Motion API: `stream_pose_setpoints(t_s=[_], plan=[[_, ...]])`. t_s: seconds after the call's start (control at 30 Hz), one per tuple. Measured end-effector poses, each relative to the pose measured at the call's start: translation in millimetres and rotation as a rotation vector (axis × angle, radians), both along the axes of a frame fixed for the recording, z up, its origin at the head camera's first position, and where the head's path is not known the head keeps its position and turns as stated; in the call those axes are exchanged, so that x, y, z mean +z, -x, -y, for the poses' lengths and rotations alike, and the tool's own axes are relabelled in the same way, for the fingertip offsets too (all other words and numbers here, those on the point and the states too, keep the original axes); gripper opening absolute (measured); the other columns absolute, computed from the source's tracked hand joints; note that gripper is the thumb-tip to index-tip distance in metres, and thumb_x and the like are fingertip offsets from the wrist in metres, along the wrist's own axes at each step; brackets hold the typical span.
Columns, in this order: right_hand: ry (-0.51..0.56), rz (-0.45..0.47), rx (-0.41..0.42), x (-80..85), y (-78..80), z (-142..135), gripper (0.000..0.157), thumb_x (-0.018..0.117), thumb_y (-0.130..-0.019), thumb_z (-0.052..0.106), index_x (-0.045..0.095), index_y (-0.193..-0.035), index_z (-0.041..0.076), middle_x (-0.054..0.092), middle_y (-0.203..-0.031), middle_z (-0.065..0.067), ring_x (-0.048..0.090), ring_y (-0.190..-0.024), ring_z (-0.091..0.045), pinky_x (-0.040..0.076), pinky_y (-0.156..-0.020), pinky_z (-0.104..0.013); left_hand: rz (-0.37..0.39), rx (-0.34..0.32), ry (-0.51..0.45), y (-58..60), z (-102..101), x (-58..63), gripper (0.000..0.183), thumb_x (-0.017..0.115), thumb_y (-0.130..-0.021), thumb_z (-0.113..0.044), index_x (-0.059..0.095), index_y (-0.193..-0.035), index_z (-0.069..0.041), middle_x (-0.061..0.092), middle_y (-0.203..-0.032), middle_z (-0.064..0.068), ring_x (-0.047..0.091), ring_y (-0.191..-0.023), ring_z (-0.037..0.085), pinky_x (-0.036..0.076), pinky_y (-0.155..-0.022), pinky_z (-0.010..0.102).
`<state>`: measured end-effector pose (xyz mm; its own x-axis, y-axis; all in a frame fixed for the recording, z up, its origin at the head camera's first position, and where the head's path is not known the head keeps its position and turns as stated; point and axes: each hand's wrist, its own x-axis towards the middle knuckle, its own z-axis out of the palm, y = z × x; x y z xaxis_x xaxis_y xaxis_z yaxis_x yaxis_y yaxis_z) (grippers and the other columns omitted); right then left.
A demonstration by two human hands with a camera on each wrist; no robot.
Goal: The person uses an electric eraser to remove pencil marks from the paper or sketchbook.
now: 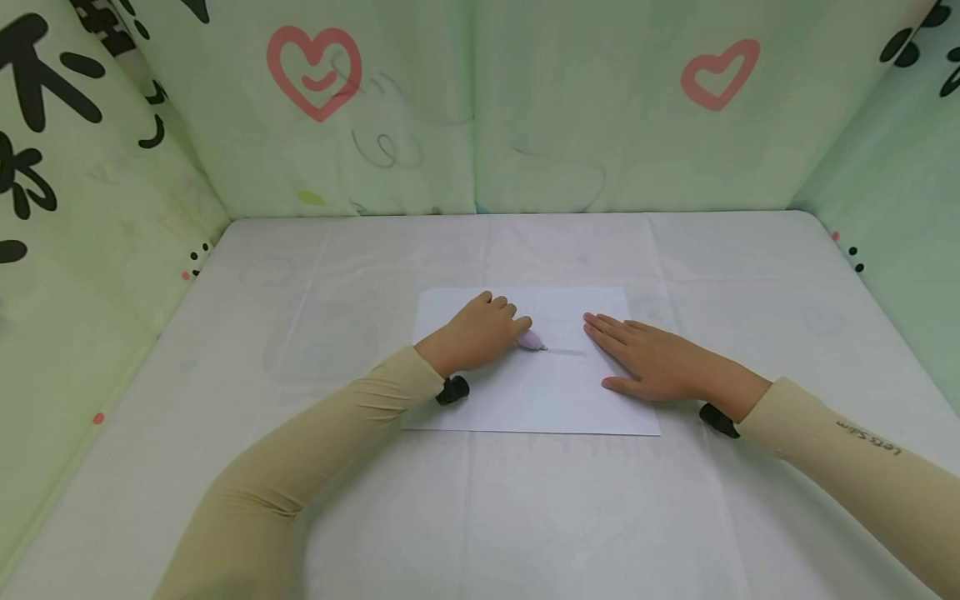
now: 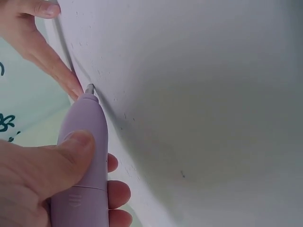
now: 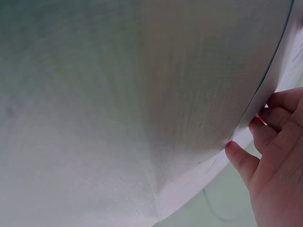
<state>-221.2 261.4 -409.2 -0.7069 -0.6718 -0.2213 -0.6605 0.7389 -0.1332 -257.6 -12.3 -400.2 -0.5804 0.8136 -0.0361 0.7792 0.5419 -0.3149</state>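
Note:
A white sheet of paper lies on the table. In my left hand I grip a purple, pen-shaped electric eraser, thumb on one side and fingers curled round the other. Its narrow metal tip points to the right, at the paper's surface; whether it touches cannot be made out. Small dark specks are scattered on the paper near the tip, and a faint grey streak runs to its right. My right hand rests flat on the right part of the sheet, fingers extended.
A white cloth with fold lines covers the table. Pale green panels with hearts and black shapes stand at the back and both sides. Each wrist carries a black camera.

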Motion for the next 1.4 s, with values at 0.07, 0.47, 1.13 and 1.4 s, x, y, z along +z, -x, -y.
stream_pose_setpoints(t_s=[0.07,0.47,1.13,1.4], plan=[[-0.001,-0.002,0.001,0.5,0.0,0.1,0.073,0.051,-0.095,0.037,0.019,-0.148,-0.001,0.016,-0.157,-0.016,0.019,-0.144,-0.033,0.023,-0.113,-0.051,0.007,-0.009,0.001,-0.5,-0.2,0.9,0.020,0.050,-0.096,-0.015,0.058,-0.114,-0.016,0.067,-0.098,0.003,0.061,-0.088,0.019,0.044,-0.078,0.030],[0.006,0.000,0.002,3.5,-0.8,1.6,0.072,0.052,-0.094,0.036,0.020,-0.147,-0.001,0.017,-0.157,-0.016,0.021,-0.144,-0.033,0.023,-0.112,-0.051,-0.012,-0.024,0.008,-1.3,-2.1,1.5,0.019,0.049,-0.096,-0.013,0.058,-0.113,-0.016,0.067,-0.099,0.003,0.062,-0.089,0.018,0.045,-0.078,0.030],[0.003,-0.012,0.008,1.3,-0.4,0.3,0.072,0.053,-0.094,0.035,0.021,-0.147,-0.002,0.018,-0.156,-0.017,0.021,-0.143,-0.034,0.024,-0.112,-0.051,0.034,-0.006,-0.002,-2.2,-1.4,3.7,0.018,0.048,-0.097,-0.013,0.058,-0.112,-0.015,0.067,-0.099,0.004,0.061,-0.089,0.019,0.044,-0.079,0.030],[0.001,-0.013,0.007,0.8,0.0,0.6,0.073,0.053,-0.094,0.036,0.021,-0.147,-0.002,0.018,-0.156,-0.017,0.021,-0.143,-0.034,0.024,-0.112,-0.051,0.025,-0.001,0.005,-2.2,-1.7,3.9,0.018,0.049,-0.097,-0.015,0.058,-0.113,-0.016,0.067,-0.099,0.003,0.061,-0.090,0.019,0.044,-0.080,0.030]])
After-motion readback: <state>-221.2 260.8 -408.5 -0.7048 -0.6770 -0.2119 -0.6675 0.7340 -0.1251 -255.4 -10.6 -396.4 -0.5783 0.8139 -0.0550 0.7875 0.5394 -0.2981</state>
